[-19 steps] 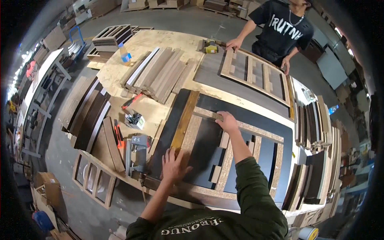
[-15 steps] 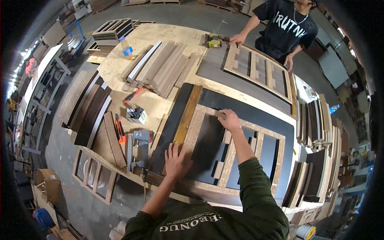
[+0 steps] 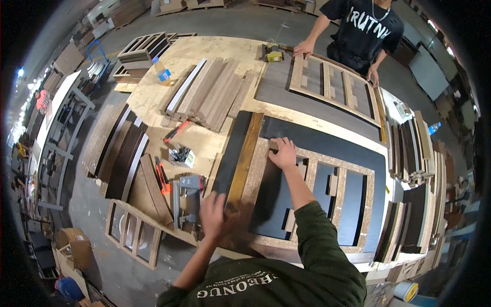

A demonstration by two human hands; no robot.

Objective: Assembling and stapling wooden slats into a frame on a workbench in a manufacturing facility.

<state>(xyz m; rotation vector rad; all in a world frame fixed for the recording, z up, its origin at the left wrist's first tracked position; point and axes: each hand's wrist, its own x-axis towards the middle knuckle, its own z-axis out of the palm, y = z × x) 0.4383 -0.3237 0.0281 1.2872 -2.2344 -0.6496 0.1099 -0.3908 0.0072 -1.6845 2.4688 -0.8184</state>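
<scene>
A chipboard frame [image 3: 254, 179] with several crosspieces lies on a black panel [image 3: 322, 156], its left rail along a brown wooden strip [image 3: 244, 163]. My right hand [image 3: 284, 155] is closed over the far rail near the frame's far left corner, thumb and fingers bent around the wood. Blurred by motion, my left hand [image 3: 215, 217] is over the near end of the brown strip, close to a nail gun [image 3: 189, 199]. Its fingers are too smeared to read. The near left corner of the frame is partly hidden by that hand.
Across the table a co-worker's hands [image 3: 305, 47] rest on another frame [image 3: 327, 95]. Wood strips [image 3: 209, 92] are stacked at the far left, near a bottle [image 3: 162, 72]. Red-handled cutters [image 3: 162, 176] and a small box [image 3: 181, 156] lie left of the panel. More strips [image 3: 404, 148] stand at right.
My left hand has moved left, off the frame's rail toward the nail gun. My right hand has shifted slightly left along the far rail. The whole view has swung a little.
</scene>
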